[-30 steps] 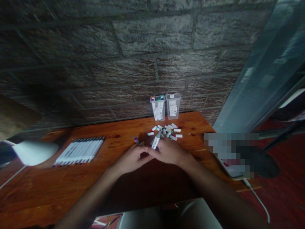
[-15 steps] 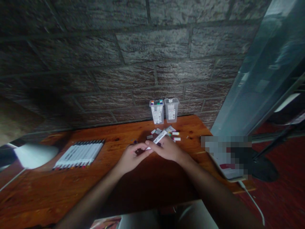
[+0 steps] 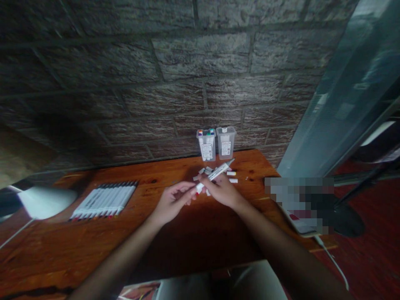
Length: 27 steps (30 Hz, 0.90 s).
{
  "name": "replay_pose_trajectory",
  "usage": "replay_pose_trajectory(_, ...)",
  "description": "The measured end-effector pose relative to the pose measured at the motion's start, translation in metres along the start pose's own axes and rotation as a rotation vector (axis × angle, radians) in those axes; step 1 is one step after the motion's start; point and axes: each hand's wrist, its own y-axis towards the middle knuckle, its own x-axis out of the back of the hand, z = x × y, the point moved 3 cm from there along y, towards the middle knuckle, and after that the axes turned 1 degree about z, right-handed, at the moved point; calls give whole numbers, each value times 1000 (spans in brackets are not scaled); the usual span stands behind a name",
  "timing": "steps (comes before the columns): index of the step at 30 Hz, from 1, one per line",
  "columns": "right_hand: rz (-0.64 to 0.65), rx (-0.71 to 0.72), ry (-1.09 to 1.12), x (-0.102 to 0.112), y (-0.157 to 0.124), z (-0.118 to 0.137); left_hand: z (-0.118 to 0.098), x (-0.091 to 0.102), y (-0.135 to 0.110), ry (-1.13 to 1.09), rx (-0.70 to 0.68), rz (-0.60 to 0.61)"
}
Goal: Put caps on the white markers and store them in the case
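My right hand (image 3: 225,192) is closed around a white marker (image 3: 218,171), which slants up to the right with its grey tapered end pointing away from me. At its lower end is a white cap (image 3: 199,188) with a red tip. My left hand (image 3: 175,201) has its thumb and fingers closed at this capped end; the exact finger contact is partly hidden. Beyond and around my right hand lie several loose white marker caps (image 3: 233,181) with coloured ends, some covered by the hand and marker.
A row of several white markers (image 3: 104,201) lies at left, beside a white lamp-like shade (image 3: 46,203). At the wall stand a clear box with markers (image 3: 206,150) and a second clear box (image 3: 225,146). A blurred-out device (image 3: 300,216) with a cable sits at right.
The marker has shifted in my hands, so its grey tapered end and red-tipped cap now show. My left fingers have spread slightly and moved around the lower end.
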Motion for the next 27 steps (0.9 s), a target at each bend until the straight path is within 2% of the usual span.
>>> replay_pose_trajectory(4, -75, -82, 103, 4, 1, -2, 2, 3, 1, 5, 25, -47)
replay_pose_trajectory(7, -102, -94, 98, 6, 1, -1, 1, 3, 1, 28, 31, -53)
replay_pose_trajectory(15, -84, -57, 52, 4, 1, 0, -1, 3, 0, 108, 15, -64)
replay_pose_trajectory(21, -83, -84, 76, 5, 2, -1, -3, 2, 0, 116, 13, -75)
replay_pose_trajectory(27, -42, -49, 47, 4, 1, 0, -4, 0, 1, 120, 11, -30)
